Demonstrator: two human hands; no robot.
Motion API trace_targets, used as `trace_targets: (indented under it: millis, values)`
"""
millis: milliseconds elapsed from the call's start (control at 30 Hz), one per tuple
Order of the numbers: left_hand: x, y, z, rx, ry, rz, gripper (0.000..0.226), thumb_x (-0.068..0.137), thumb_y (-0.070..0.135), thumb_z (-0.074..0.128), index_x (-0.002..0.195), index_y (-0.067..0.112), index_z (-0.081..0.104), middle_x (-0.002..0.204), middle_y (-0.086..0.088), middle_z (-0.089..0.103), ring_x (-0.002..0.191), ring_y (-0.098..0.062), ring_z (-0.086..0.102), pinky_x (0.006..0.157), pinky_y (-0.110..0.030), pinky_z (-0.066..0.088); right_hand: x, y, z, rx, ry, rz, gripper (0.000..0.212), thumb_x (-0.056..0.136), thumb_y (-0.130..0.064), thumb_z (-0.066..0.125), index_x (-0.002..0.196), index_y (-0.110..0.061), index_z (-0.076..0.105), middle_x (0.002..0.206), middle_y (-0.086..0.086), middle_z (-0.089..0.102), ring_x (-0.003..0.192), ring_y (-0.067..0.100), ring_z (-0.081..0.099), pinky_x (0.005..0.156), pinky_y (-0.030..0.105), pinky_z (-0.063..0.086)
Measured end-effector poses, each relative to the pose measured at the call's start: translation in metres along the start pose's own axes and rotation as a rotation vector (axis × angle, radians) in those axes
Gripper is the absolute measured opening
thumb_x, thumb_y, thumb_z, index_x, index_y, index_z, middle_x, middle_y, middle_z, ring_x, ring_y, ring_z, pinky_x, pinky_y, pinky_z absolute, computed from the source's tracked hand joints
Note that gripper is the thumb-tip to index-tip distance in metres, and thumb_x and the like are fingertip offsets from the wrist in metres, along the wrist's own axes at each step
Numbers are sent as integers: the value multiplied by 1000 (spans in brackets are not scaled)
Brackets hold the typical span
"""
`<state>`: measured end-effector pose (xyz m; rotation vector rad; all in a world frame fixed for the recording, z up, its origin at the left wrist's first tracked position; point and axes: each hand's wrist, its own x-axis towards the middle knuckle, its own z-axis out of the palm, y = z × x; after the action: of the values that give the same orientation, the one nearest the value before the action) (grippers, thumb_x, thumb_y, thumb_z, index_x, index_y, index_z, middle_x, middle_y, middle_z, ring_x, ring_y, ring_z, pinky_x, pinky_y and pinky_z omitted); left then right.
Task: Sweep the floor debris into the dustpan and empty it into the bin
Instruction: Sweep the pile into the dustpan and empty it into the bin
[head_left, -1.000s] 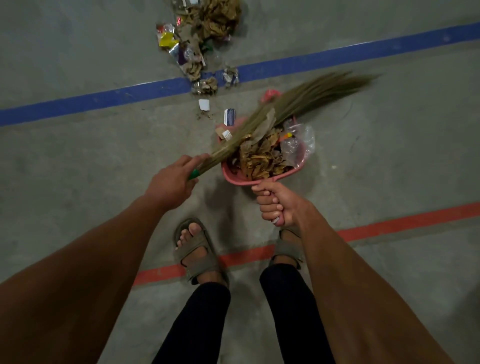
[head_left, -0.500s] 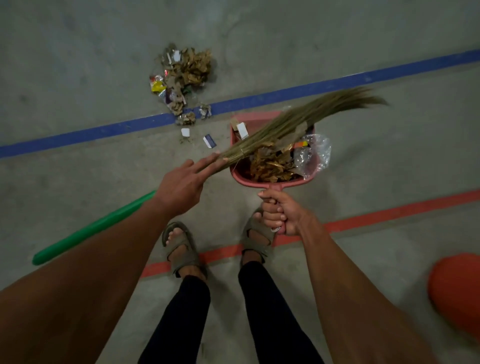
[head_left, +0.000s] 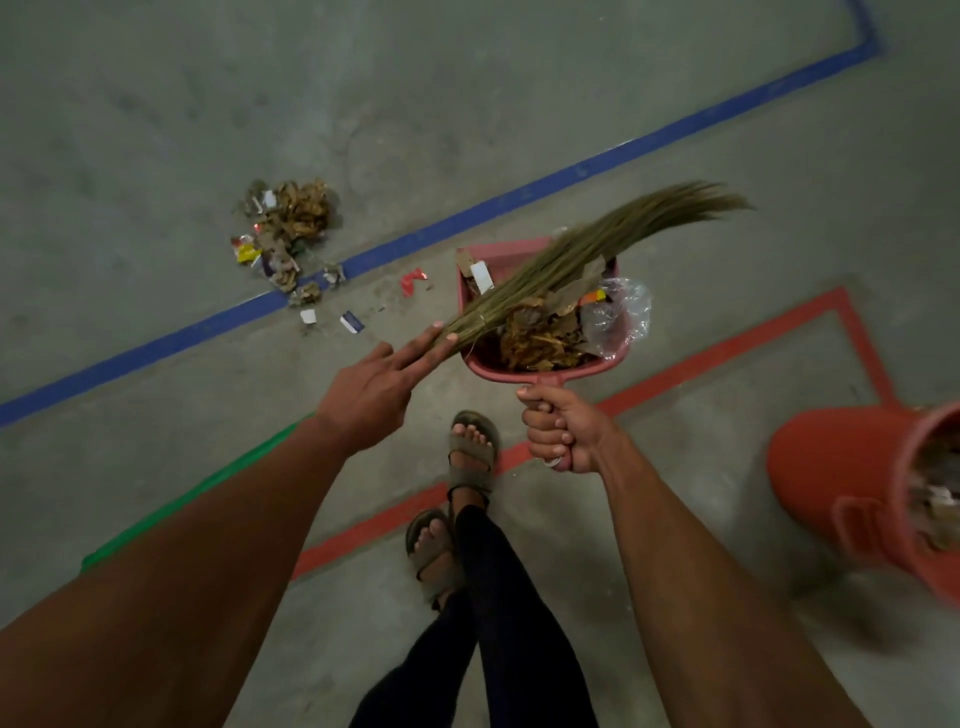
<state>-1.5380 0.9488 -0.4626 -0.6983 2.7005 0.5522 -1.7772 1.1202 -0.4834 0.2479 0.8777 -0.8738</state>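
My right hand (head_left: 563, 434) grips the handle of a pink dustpan (head_left: 500, 253), held off the floor and loaded with dry leaves (head_left: 540, 335) and a clear plastic bag (head_left: 621, 312). My left hand (head_left: 371, 395) holds a grass broom (head_left: 597, 244) at its neck, two fingers stretched along the bristles. The bristles lie across the dustpan's load. The broom's green handle (head_left: 208, 488) runs back under my left forearm. A red bin (head_left: 841, 467) with waste inside stands at the right edge. A pile of leaves and wrappers (head_left: 288, 228) lies on the floor to the far left.
A blue floor line (head_left: 467, 221) runs diagonally past the pile; a red line (head_left: 675, 374) crosses under the dustpan. Small scraps (head_left: 353, 322) and a red wrapper (head_left: 412, 282) lie near the blue line. My sandalled feet (head_left: 470, 447) are mid-step on grey concrete.
I have turned to the right with the loaded dustpan and broom held together. The red bin has come further into view at the right; the floor pile has slid away to the left.
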Motion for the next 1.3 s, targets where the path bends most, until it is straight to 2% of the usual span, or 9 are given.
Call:
trace_targets:
  millis: [67,133,200,433,733,867,1067,1200,1300]
  values:
    - [1,19,-7,13,-3,34,97,96,7,53,162,44,-8,172,13,5,88,-20,41,58,-43,56,-22,10,-2,34,5,-36,47,98,-20,54,73,-24,15,40,-8,18,27,5,18,30,17,19]
    - [2,40,-14,30,-17,75,96,97,7,52,161,46,-8,172,14,7,89,-20,42,57,-42,56,-44,22,-10,93,4,-78,43,98,-20,54,62,-21,31,39,-8,21,27,5,17,32,17,15]
    - [7,57,-21,36,-24,114,95,98,6,51,161,47,-8,172,14,9,89,-20,43,59,-42,56,-63,32,-18,142,3,-109,41,99,-21,54,62,-22,36,39,-8,22,28,5,17,34,18,12]
    - [44,153,-20,52,-82,263,95,97,5,49,161,49,-5,171,15,14,92,-22,48,64,-42,58,-142,61,-81,310,18,-230,42,104,-25,51,66,-21,35,44,-7,15,31,7,8,34,17,10]
    - [132,310,7,69,-133,459,92,96,6,49,162,47,1,170,13,18,96,-25,52,66,-40,58,-243,73,-207,489,29,-390,40,105,-26,51,69,-21,34,43,-7,22,29,5,17,33,17,15]
    - [173,389,14,94,-162,563,92,97,8,47,161,49,-5,171,16,12,98,-24,50,62,-39,56,-298,79,-257,558,87,-473,39,105,-24,48,69,-20,35,43,-7,21,28,5,20,31,16,21]
    - [237,512,32,122,-223,723,96,95,5,48,161,47,-8,172,13,11,104,-26,54,65,-35,50,-385,82,-334,673,139,-558,38,105,-25,47,69,-19,35,43,-8,24,28,3,21,32,15,17]
    - [271,575,49,124,-261,762,95,94,4,47,161,46,-5,171,10,14,99,-26,53,70,-42,56,-426,71,-383,745,204,-547,40,105,-28,48,69,-22,34,41,-9,24,27,2,22,29,15,24]
    - [295,613,64,133,-285,759,94,93,6,43,160,49,-6,171,12,13,99,-27,53,69,-46,58,-448,58,-424,801,118,-535,40,106,-33,51,71,-22,34,43,-10,25,28,1,23,28,17,25]
